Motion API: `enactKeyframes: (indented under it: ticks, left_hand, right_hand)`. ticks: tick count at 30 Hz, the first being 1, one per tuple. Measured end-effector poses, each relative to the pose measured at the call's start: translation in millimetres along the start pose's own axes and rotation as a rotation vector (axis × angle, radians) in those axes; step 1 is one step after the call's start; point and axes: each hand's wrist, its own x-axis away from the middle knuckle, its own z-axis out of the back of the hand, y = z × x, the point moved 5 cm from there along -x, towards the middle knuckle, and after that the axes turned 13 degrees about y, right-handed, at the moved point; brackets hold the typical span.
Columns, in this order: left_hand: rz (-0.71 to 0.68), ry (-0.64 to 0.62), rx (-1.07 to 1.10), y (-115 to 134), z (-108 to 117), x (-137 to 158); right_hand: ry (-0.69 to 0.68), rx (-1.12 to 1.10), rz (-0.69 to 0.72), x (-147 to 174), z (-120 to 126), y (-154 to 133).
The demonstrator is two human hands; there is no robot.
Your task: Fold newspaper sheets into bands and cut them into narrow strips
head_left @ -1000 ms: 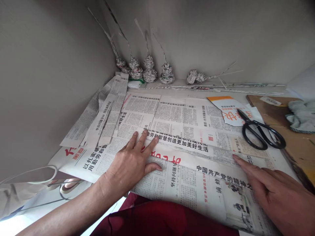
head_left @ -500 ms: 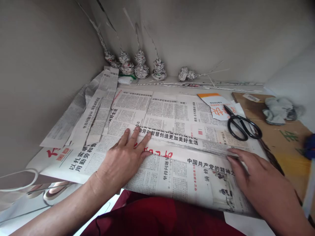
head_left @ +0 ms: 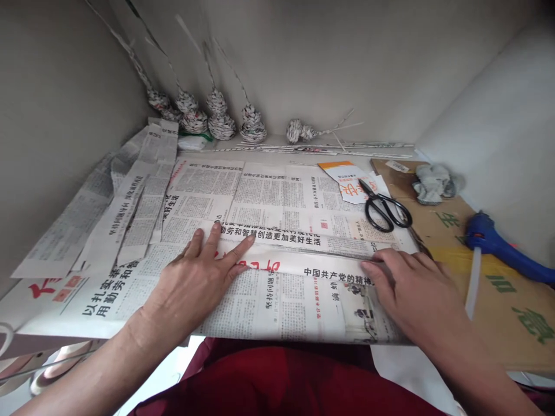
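My left hand (head_left: 195,274) lies flat on a printed newspaper sheet (head_left: 290,312), fingers spread across its folded upper part. To the right, my right hand (head_left: 407,289) rests on the same sheet with thumb and forefinger drawn together at the end of a thin dark line. Whether that line is a slim tool or the paper's edge, I cannot tell. Black-handled scissors (head_left: 384,211) lie beyond the right hand, their blades over a torn white and orange paper piece (head_left: 347,182). Cut newspaper strips (head_left: 130,202) are piled to the left.
Along the wall stand several woven paper gourds (head_left: 222,115); another gourd (head_left: 299,132) lies on its side near thin rolled paper sticks (head_left: 312,149). On the right, a blue glue gun (head_left: 489,237) and a crumpled whitish wad (head_left: 433,184) sit on cardboard (head_left: 451,231).
The view has swung to the right, bringing the glue gun into fuller sight. My right hand has come slightly nearer my left along the dark line; the left stays pressed on the paper.
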Motion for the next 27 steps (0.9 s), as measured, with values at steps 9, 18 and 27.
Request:
enactKeyframes:
  ticks: [9, 18, 27]
  left_hand:
    - [0.000, 0.012, 0.005, 0, -2, 2]
    - [0.018, 0.002, 0.021, 0, -1, 0]
    - [0.023, 0.136, 0.114, 2, 6, -7]
  right_hand:
    - [-0.014, -0.014, 0.072, -21, 13, -25]
    - [-0.057, -0.396, 0.081, -46, 3, -78]
    - [-0.012, -0.479, 0.061, -43, -16, -80]
